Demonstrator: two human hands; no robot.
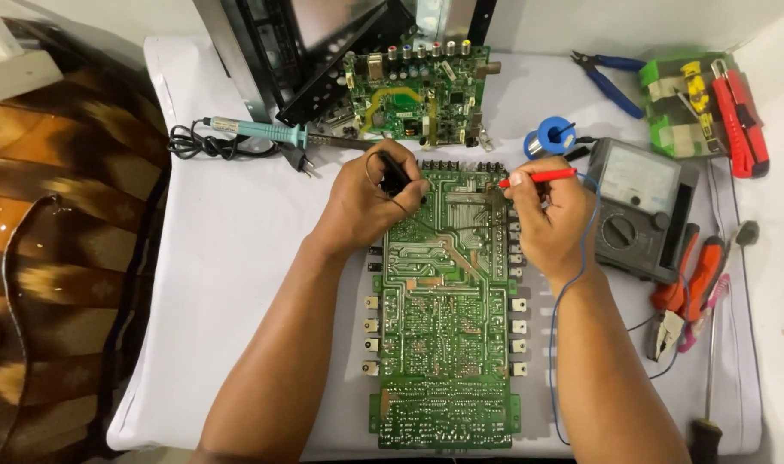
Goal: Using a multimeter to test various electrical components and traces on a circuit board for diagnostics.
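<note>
A long green circuit board lies solder side up on the white table. My left hand grips a black test probe whose tip rests on the board's upper part. My right hand holds a red test probe, tip pointing left onto the same upper area. A blue lead runs from the red probe down past my right wrist. Both probes belong to the grey analog multimeter just right of my right hand.
A smaller green board leans against a black metal chassis at the back. A teal soldering iron lies back left. Solder spool, blue pliers, red cutter, orange pliers and a screwdriver crowd the right side.
</note>
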